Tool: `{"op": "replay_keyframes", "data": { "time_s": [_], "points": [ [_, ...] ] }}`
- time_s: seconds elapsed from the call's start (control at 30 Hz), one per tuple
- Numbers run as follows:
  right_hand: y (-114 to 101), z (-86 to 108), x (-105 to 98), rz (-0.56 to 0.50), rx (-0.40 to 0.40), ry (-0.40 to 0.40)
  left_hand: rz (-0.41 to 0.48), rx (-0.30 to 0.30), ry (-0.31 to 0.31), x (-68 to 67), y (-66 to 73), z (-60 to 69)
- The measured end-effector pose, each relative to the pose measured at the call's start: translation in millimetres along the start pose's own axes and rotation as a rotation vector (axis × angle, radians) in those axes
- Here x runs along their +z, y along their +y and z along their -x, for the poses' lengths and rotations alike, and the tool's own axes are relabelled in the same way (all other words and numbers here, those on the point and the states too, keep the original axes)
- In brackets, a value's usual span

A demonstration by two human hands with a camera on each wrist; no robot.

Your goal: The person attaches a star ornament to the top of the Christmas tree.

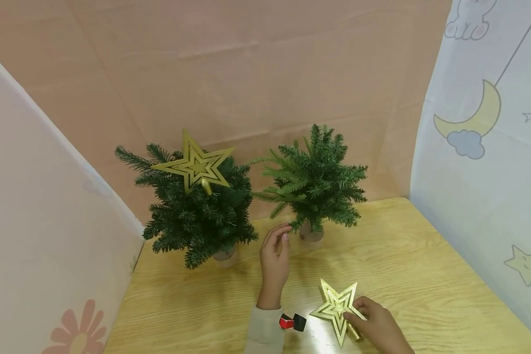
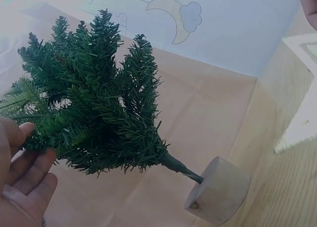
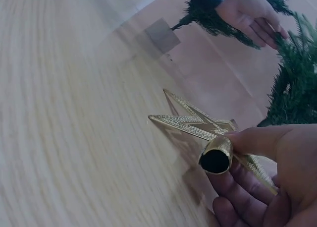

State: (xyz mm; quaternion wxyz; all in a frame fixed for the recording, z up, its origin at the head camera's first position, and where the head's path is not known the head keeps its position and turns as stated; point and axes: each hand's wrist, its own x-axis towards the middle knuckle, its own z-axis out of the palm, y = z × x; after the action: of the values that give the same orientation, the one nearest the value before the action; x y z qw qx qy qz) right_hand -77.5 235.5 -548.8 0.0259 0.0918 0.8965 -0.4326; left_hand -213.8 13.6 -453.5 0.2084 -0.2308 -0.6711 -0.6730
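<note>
Right hand (image 1: 378, 322): fingers closed on gold star (image 1: 339, 306), pinched beside its socket (image 1: 354, 333), over worktop (image 1: 425, 275). Left hand (image 1: 275, 253): fingers part-curled at low branch tip (image 1: 294, 226) of right tree (image 1: 322, 184); pinch, cannot tell. Second star (image 1: 199, 166) atop left tree (image 1: 199, 223).

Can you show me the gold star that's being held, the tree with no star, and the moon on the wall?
Held gold star (image 1: 339, 308): head view, on its middle.
Starless tree (image 1: 319, 179): head view, on its middle branches.
Moon (image 1: 488, 116): head view, on its yellow crescent.
</note>
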Motion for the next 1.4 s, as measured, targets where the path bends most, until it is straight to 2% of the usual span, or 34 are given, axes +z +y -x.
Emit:
{"op": "replay_keyframes", "data": {
  "time_s": [0.23,0.4,0.57,0.73,1.03,1.27,1.4],
  "points": [
    [6.4,-3.8,-4.4,-0.088,0.074,-0.037,0.004,-0.020,0.001,-0.5,-0.2,1.0],
    [10.9,-4.7,-9.5,-0.119,0.097,-0.053,-0.007,-0.020,0.010,0.2,-0.4,0.5],
    [14.2,-4.7,-15.9,-0.266,0.162,-0.094,-0.019,-0.020,0.023,0.5,-0.4,0.2],
    [17.6,-4.5,-17.9,-0.404,0.217,-0.099,-0.031,-0.028,0.026,0.3,-1.0,0.7],
    [20.1,-4.3,-22.0,-0.593,0.182,-0.164,-0.026,-0.047,0.020,-1.1,-1.6,1.5],
    [15.5,-2.6,-26.8,-0.685,0.154,-0.195,-0.023,-0.055,0.021,-1.7,-1.2,1.8],
    [6.1,-0.7,-30.4,-0.731,0.125,-0.155,-0.018,-0.053,0.024,-1.6,-0.8,1.4]
  ]
}}
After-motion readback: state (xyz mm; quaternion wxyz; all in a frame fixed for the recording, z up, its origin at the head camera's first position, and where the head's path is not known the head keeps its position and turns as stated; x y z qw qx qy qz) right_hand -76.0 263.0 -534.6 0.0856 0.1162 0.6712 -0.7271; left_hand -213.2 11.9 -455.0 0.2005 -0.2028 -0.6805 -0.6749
